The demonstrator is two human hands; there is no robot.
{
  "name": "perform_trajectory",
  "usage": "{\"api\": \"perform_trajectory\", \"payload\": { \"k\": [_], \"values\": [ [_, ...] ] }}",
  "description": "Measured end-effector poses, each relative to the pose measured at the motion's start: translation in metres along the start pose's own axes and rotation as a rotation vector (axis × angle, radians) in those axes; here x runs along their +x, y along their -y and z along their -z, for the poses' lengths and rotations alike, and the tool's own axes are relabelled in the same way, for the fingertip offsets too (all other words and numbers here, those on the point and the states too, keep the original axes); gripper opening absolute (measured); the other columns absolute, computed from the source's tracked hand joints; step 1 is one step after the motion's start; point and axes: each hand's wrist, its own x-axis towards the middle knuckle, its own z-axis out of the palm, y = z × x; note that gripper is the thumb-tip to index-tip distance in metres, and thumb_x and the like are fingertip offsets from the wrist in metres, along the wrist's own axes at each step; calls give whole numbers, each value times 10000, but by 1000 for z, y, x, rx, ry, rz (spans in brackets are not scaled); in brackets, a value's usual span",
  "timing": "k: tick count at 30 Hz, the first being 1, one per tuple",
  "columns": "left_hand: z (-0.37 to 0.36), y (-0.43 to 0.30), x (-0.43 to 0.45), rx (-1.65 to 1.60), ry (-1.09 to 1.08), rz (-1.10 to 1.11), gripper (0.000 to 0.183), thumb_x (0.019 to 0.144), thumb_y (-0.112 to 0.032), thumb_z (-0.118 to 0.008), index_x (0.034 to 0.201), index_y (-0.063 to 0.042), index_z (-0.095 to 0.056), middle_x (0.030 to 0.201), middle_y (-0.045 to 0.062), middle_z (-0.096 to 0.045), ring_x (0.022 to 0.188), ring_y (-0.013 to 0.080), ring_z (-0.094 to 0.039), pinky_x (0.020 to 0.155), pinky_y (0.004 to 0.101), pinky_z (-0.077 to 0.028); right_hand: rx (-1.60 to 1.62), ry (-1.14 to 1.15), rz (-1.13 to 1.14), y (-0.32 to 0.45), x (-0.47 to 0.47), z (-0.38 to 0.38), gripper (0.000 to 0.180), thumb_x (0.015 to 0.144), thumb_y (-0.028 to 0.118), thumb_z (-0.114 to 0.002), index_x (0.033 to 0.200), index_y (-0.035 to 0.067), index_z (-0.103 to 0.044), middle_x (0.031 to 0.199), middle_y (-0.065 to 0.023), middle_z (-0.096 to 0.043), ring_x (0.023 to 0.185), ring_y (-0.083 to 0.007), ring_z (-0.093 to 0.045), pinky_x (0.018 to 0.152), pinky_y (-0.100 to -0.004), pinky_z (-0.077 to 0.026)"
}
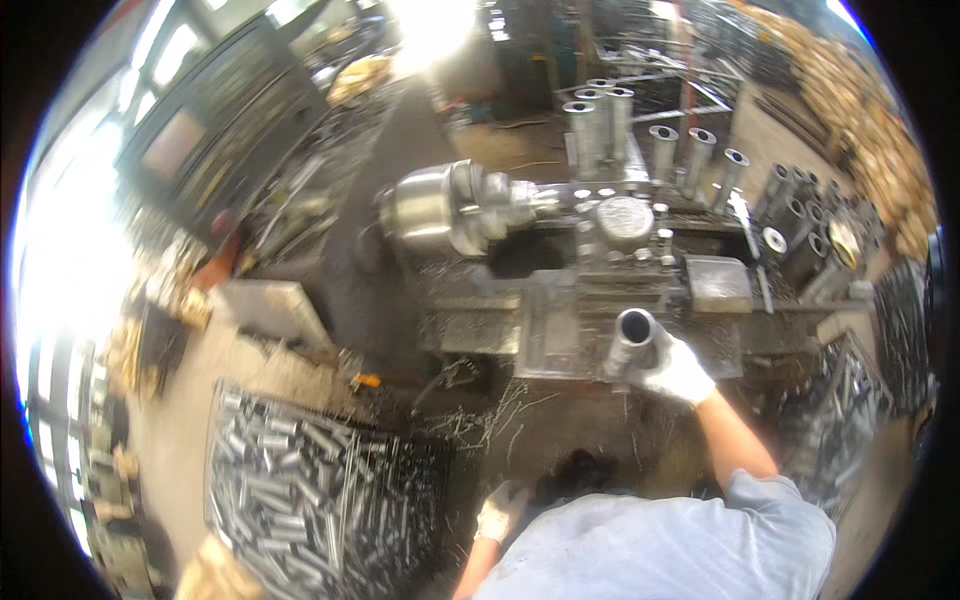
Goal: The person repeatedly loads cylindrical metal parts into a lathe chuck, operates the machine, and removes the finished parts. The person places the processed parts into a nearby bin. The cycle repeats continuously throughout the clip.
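My right hand [675, 373], in a white glove, is wrapped around a grey metal tube [631, 346]. The tube's dark open end faces up towards me, and it is held in front of the lathe carriage [547, 330]. Down by my body hangs my left hand [501, 511], also gloved; its fingers are blurred and partly hidden. The lathe chuck [427, 206] lies beyond and to the left of the held tube. Right of the chuck is the tool post [625, 217] with its round top and several bolts.
Several metal tubes [664, 154] stand upright behind the tool post, with more tubes [814, 214] grouped at the right. A wire-sided bin [277, 487] of cut metal pieces stands at lower left, another bin [832, 420] at right. Curled swarf [495, 412] lies below the lathe.
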Motion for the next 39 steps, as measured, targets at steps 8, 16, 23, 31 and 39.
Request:
{"api": "perform_trajectory", "payload": {
  "k": [8, 16, 23, 31, 39],
  "values": [
    [-5, 53, -126, -147, -393, 198, 526, 1011, -436, -619, 1424, -112, -652, 1383, 204, -698, 1285, 400, -660, 1091, 468, -518, -24, 123, 174, 18, -21, -113, 258, 810, 282, -813, 876, 39, -753, 794, -152, -768, 779, -265, -776, 753, -388, -604],
    [-103, 189, -338, -351, -663, 570, 538, 1006, -468, -621, 1390, -95, -669, 1351, 227, -705, 1275, 420, -659, 1077, 490, -527, -404, 1079, 647, 112, -212, -333, 498, 841, 485, -798, 1178, 123, -737, 1073, -200, -778, 1030, -423, -740, 881, -474, -604],
    [-201, 214, -474, -738, -1251, 1032, 517, 1000, -441, -631, 1371, -85, -688, 1306, 258, -717, 1267, 431, -662, 1082, 487, -516, -338, 1751, 1130, 209, -404, -432, 606, 816, 460, -853, 1294, 119, -700, 1165, -184, -772, 1080, -389, -740, 927, -459, -596],
    [-398, 207, -460, -1695, -2053, 1143, 344, 1009, -235, -698, 1237, 21, -703, 952, 86, -758, 753, 181, -697, 675, 344, -584, 22, 2197, 1236, 255, -585, -544, 507, 823, 420, -851, 1193, 95, -732, 1032, -205, -777, 968, -390, -760, 841, -456, -604],
    [-475, 146, -460, -1194, -1508, 3175, 405, 1163, -198, -385, 1451, -15, -603, 1453, 197, -647, 1289, 328, -660, 1089, 438, -540, -170, 2262, 1543, 300, -689, -624, 699, 779, 427, -848, 1362, 91, -663, 1179, -218, -756, 1093, -404, -737, 937, -461, -601]
  ]
}}
